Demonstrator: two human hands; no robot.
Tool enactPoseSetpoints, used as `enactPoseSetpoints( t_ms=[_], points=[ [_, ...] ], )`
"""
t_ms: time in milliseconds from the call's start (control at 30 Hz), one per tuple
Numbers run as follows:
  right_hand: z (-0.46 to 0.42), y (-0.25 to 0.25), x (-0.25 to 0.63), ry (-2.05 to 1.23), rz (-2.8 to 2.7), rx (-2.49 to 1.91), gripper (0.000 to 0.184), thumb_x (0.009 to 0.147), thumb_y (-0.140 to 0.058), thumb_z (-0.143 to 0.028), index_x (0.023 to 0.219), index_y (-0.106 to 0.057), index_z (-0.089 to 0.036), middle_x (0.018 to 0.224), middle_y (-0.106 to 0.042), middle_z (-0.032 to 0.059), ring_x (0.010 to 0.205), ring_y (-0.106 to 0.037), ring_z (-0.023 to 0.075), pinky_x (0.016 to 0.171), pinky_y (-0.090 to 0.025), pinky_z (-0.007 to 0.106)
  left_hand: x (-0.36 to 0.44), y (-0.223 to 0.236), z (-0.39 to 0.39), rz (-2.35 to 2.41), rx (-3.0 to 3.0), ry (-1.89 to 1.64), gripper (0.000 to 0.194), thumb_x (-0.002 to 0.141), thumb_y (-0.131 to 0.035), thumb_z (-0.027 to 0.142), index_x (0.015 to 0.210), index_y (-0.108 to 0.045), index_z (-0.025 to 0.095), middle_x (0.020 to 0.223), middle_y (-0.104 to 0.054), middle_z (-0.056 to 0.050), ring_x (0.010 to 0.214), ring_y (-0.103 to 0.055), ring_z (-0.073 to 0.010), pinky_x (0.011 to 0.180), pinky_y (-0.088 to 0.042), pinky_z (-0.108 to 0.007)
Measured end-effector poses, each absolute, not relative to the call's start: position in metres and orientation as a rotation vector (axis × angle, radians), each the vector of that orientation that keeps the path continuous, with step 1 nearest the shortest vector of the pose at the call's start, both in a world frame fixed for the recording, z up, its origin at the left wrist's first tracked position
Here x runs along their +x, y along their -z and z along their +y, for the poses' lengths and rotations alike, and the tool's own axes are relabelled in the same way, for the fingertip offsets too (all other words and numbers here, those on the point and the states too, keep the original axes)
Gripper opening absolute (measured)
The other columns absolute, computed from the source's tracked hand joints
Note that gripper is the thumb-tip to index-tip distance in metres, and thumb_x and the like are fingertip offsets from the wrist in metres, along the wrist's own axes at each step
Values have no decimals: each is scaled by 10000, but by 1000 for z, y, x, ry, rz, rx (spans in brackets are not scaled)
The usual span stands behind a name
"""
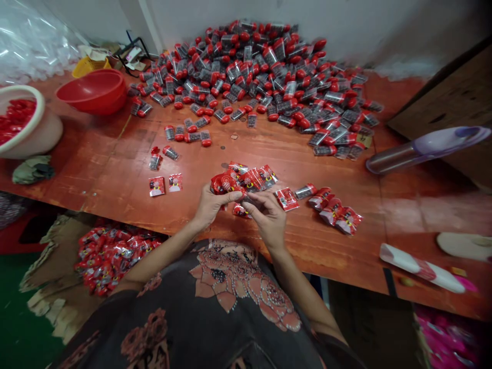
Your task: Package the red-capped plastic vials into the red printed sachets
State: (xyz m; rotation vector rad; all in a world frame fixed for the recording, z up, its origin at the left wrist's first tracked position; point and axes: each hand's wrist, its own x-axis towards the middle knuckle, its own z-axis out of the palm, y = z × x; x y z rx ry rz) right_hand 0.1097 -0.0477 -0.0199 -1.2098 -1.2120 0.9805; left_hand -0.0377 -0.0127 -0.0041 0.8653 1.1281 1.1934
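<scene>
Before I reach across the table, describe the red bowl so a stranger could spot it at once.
On the reddish table, find the big heap of red-capped containers at the back. The red bowl stands just past the heap's left end, beside the white bucket. It is wide and plain red, unlike the white bucket and the smaller yellow basket behind it.

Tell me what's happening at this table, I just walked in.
A person's left hand holds what looks like a red packet, with the right hand close beside the thumb; its exact grip is unclear. Loose packets lie around the hands on the table. Behind is a big heap of red-capped clear containers.
</scene>
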Motion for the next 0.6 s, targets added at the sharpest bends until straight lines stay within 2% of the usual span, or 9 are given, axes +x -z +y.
enactPoseSetpoints(
  t_ms=[100,233,400,600],
  points=[
    [-49,22,104,-1052,-1102,-1229,224,803,-699,-252,1015,-728,-317,963,-630,7,888,-621,162,779,-564,357,-36,4,-14,1114,778,-1236,285,599,-854,315,807,-696,201,636,-623,38,394,-410,-35,357,-310,-208],
    [-49,23,105,-996,-1170,-1241,231,807,-703,-261,1026,-734,-329,959,-611,8,903,-610,162,779,-562,350,-32,4,-14,1088,684,-1307,390,597,-852,278,955,-701,248,757,-687,24,416,-431,-32,364,-311,-205],
    [-50,21,109,-868,-1268,-1218,265,828,-695,-224,1051,-735,-361,962,-605,0,923,-598,161,832,-539,368,-31,5,-14,1079,696,-1298,400,607,-850,291,969,-687,247,760,-710,9,436,-470,-50,362,-289,-213],
    [-51,22,107,-748,-1299,-1204,257,840,-685,-222,1039,-734,-377,961,-618,0,917,-606,171,861,-547,402,-32,5,-14,1106,736,-1296,379,590,-862,284,919,-682,240,750,-698,15,427,-443,-42,365,-273,-216]
  ],
)
